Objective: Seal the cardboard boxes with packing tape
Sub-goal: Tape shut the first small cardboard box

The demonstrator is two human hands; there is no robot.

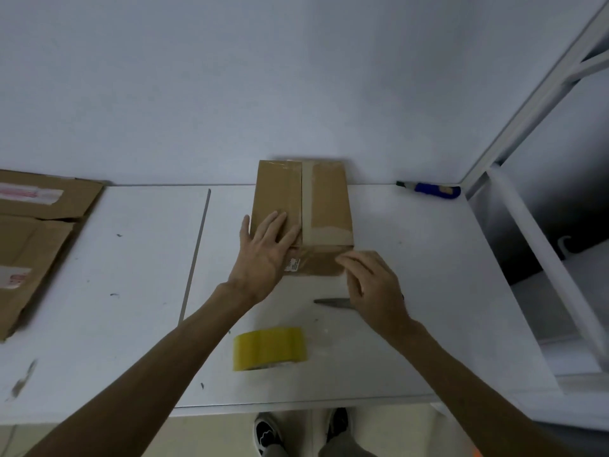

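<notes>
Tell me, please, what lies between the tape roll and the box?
Head view: a grey blade lies between tape roll and box, partly under the right hand.

A white desk [131, 258], scuffed with small dark marks, stands flush against a plain pale wall [230, 77] under dim, even light. Right of the desk rises a white metal shelving frame [534, 100]; below its near edge shows beige floor [204, 437].

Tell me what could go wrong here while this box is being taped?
The scissors lie partly under the right hand; a careless move might nick it. The tape roll sits between both forearms near the front edge of the table, so it may get knocked off.
</notes>
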